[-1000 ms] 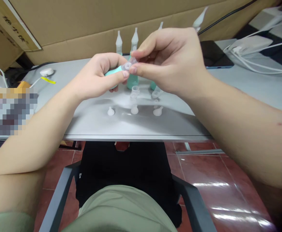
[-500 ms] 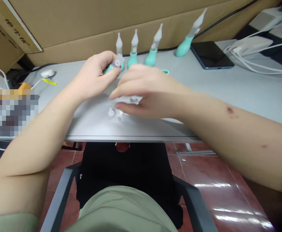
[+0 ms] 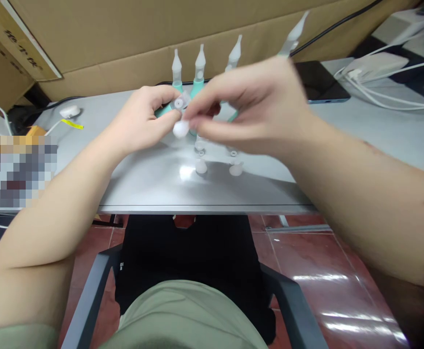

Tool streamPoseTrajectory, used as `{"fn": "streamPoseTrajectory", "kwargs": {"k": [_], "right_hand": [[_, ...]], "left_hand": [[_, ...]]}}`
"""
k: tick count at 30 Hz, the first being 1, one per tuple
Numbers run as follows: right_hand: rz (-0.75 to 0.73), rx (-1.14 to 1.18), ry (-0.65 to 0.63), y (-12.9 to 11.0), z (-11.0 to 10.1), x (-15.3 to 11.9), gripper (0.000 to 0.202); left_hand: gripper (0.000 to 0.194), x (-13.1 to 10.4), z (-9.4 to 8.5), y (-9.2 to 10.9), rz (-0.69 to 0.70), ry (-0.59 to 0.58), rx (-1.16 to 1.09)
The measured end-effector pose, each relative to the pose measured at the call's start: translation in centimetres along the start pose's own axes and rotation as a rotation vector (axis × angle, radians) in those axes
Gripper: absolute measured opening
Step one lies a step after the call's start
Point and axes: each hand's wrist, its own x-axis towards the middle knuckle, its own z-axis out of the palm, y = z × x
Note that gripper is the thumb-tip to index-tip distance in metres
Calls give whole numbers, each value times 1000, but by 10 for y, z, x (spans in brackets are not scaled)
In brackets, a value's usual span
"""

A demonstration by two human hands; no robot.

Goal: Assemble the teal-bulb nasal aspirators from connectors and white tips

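My left hand (image 3: 144, 114) is closed around the teal bulb (image 3: 164, 111) of a nasal aspirator, whose clear connector (image 3: 180, 102) points to the right. Just in front of that connector, my right hand (image 3: 255, 106) pinches a small white translucent plug-like piece (image 3: 181, 129) between thumb and fingertips. Below the right hand, two similar white pieces (image 3: 201, 166) lie on the table, with clear connector parts (image 3: 200, 144) behind them. Several assembled aspirators with white tapered tips (image 3: 176, 67) stand along the back, their teal bulbs partly hidden by my hands.
A dark phone (image 3: 321, 82) lies at the back right, beside white cables (image 3: 365, 87) and a charger. At the left are a white plug (image 3: 70, 112) and a yellow-tagged cable. Cardboard (image 3: 117, 39) walls the back of the grey table (image 3: 142, 189).
My right hand has picked the left white piece off the table and lifted it toward the aspirator. Its fingers went from apart to pinched. The left hand stays nearly still.
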Motion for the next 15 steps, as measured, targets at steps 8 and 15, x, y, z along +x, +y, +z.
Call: {"fn": "streamPoseTrajectory", "kwargs": {"k": [8, 15], "right_hand": [[154, 342, 360, 39, -3, 12, 22], [156, 261, 307, 32, -4, 5, 18]], "left_hand": [[16, -4, 5, 1, 28, -96, -182], [31, -7, 6, 4, 26, -73, -162]]}}
